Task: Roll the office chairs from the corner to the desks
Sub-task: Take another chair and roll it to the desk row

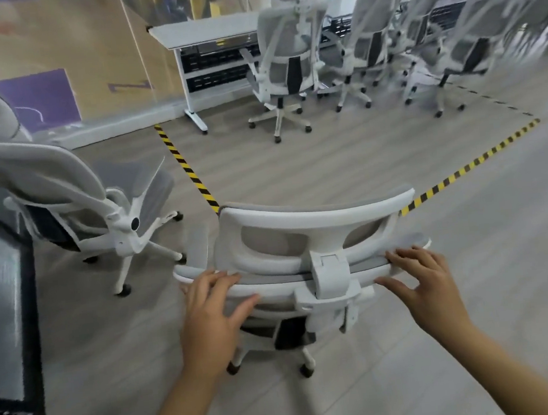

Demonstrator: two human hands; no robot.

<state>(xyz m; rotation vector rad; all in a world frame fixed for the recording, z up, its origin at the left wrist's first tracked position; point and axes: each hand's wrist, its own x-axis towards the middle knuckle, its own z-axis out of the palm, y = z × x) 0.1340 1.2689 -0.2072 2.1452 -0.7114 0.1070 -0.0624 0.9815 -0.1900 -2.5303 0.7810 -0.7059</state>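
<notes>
The near chair (316,236) stands by the striped floor tape (187,169), the desk (207,32) far ahead. The left hand (209,312) and right hand (424,287) lie spread on its back rim, fingers loose, clasping nothing. Pushing evenly with both should send it straight.

The chair (303,238) before me fills the near middle. Close on its left stands a second chair (62,202), with only a narrow strip of floor between their bases. A dark frame (29,300) walls off the far left. Ahead, past the striped tape (187,169), the floor (345,162) lies open up to the worktop (206,28), where a row of chairs (287,60) crowds its edge. To the right the floor is bare, with wide room to pass.
</notes>
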